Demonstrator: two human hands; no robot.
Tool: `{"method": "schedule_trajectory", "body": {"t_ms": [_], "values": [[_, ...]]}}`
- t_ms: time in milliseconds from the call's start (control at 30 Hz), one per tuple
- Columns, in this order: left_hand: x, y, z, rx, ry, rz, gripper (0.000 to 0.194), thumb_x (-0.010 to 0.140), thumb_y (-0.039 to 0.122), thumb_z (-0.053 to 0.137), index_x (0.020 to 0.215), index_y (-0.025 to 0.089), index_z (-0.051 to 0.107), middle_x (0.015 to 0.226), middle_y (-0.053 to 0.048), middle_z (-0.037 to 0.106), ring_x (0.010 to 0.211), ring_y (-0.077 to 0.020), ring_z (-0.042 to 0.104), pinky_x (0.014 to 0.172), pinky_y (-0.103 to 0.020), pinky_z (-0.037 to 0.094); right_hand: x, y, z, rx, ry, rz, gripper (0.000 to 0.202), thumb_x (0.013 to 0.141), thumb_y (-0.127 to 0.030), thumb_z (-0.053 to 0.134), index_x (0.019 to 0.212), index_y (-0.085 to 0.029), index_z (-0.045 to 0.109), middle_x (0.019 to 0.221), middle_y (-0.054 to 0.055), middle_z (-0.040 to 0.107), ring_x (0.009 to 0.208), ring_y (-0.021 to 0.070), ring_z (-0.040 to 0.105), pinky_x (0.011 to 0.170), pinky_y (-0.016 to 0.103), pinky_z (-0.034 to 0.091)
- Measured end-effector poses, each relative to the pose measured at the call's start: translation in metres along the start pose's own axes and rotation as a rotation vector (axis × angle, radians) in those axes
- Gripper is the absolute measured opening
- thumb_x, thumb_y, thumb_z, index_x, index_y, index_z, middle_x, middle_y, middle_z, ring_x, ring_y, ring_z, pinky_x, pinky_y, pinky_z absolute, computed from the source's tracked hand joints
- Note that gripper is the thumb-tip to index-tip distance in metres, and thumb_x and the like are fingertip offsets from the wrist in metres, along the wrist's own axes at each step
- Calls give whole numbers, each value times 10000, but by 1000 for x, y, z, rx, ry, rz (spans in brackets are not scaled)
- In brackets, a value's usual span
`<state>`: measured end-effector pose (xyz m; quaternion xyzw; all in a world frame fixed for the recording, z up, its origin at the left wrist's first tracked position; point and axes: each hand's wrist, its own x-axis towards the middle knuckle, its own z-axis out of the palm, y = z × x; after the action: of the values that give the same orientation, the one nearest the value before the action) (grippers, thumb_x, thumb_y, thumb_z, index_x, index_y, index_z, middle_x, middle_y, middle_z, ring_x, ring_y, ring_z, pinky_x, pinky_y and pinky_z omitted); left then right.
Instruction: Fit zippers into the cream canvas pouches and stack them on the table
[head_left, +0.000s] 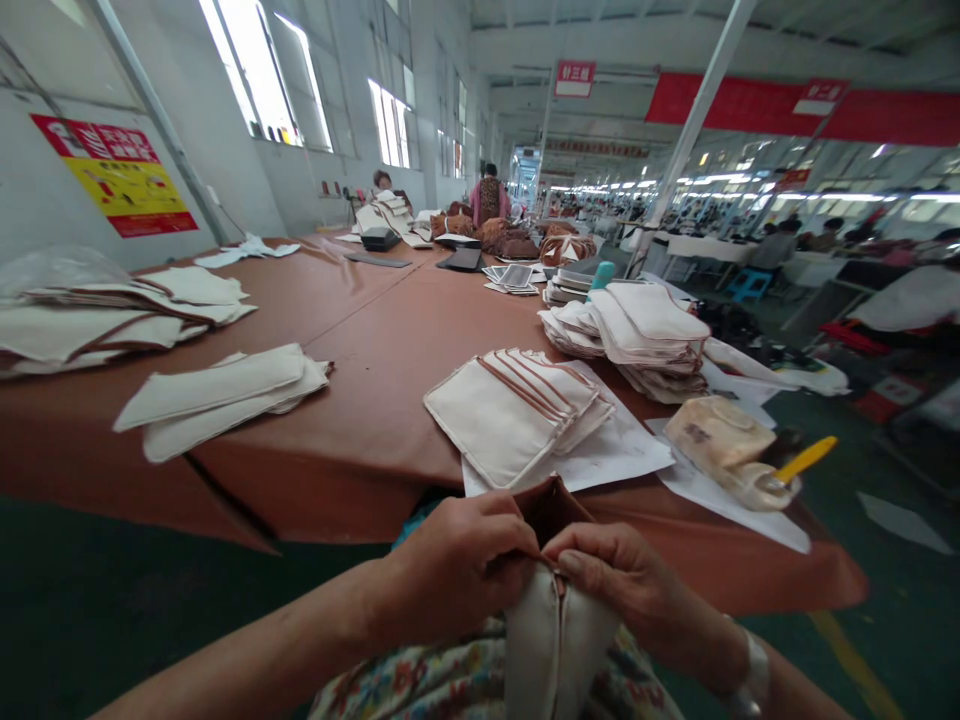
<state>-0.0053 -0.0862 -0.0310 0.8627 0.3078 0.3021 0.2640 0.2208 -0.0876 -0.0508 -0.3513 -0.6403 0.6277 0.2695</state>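
A white fabric piece with brown edging (559,640) hangs over my lap, its brown upper part rising behind the fingers. My left hand (469,560) pinches its edge from the left. From the right, my right hand (626,575) pinches the same edge, thumb and forefinger close to the left fingertips. Just beyond the hands, a fanned stack of white pieces with brown trim (502,415) lies on white paper (626,455) at the front of the brown table (375,390).
More white pieces lie at the left (225,395) and in a taller pile at the right (652,325). A cut plastic container (720,440) holds a yellow-handled tool (806,458) near the right corner. Bundles and two people (489,195) (382,181) are at the far end.
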Motion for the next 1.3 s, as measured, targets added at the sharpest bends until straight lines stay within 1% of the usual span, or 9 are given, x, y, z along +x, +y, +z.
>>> {"method": "schedule_trajectory", "body": {"t_ms": [200, 333, 533, 633, 833, 933, 1067, 1200, 1300], "values": [[0, 4, 2, 513, -129, 109, 154, 921, 166, 499, 853, 153, 637, 776, -32, 613, 625, -163, 570, 478, -268, 371, 1, 2, 0, 41, -2, 21, 385, 925, -445, 596, 942, -80, 717, 749, 28, 570, 650, 111, 415, 559, 220, 298], [0, 8, 9, 711, -173, 176, 105, 908, 128, 506, 833, 169, 568, 749, -15, 563, 606, -192, 529, 424, -306, 326, 3, 2, 1, 118, -3, 56, 376, 896, -439, 639, 918, -69, 706, 742, 26, 565, 642, 108, 405, 566, 223, 305], [-1, 12, 12, 754, -156, 188, 92, 888, 101, 493, 835, 173, 515, 770, -24, 517, 626, -193, 506, 489, -314, 412, 1, 0, -4, 12, -86, -7, 363, 929, -430, 590, 918, -81, 692, 758, 14, 549, 671, 114, 399, 588, 221, 318], [-4, 8, 12, 723, -129, 291, 103, 899, 121, 439, 860, 160, 526, 755, -27, 518, 589, -181, 490, 494, -310, 414, -1, 1, -10, -173, -116, -16, 318, 950, -381, 559, 899, -91, 679, 745, -2, 530, 666, 111, 397, 582, 215, 319], [-8, 0, 7, 649, -249, 416, 148, 931, 147, 401, 889, 172, 540, 758, -18, 539, 576, -174, 469, 502, -310, 385, 2, -3, -14, -325, -138, -37, 176, 930, -234, 558, 862, -104, 655, 696, -31, 511, 620, 93, 389, 532, 186, 302], [-8, -2, 2, 438, -203, 310, 125, 960, 209, 398, 950, 180, 520, 862, -32, 573, 644, -159, 506, 542, -279, 395, 3, -7, -12, -307, -148, -42, 173, 932, -227, 547, 864, -104, 648, 716, -25, 526, 630, 94, 403, 540, 183, 315], [-3, -2, 2, -18, -91, -73, 239, 1017, 304, 310, 1023, 158, 499, 808, -4, 537, 682, -127, 485, 621, -231, 406, 1, -12, -11, -324, -157, -61, 146, 929, -201, 542, 859, -115, 638, 709, -34, 522, 615, 84, 397, 527, 169, 314], [4, -3, 3, -319, -311, -381, 438, 990, 487, 381, 725, 159, 497, 648, 46, 398, 579, -91, 343, 493, -201, 290, 0, -16, -9, -384, -161, -70, 131, 922, -164, 533, 847, -124, 632, 707, -38, 537, 609, 77, 418, 529, 154, 331], [8, -3, 1, -443, -429, -476, 413, 928, 499, 504, 707, 151, 512, 614, 59, 353, 550, -79, 292, 445, -194, 231, -1, -19, -8, -450, -163, -93, 128, 913, -165, 544, 836, -125, 638, 724, -26, 574, 628, 85, 461, 549, 159, 354]]}}
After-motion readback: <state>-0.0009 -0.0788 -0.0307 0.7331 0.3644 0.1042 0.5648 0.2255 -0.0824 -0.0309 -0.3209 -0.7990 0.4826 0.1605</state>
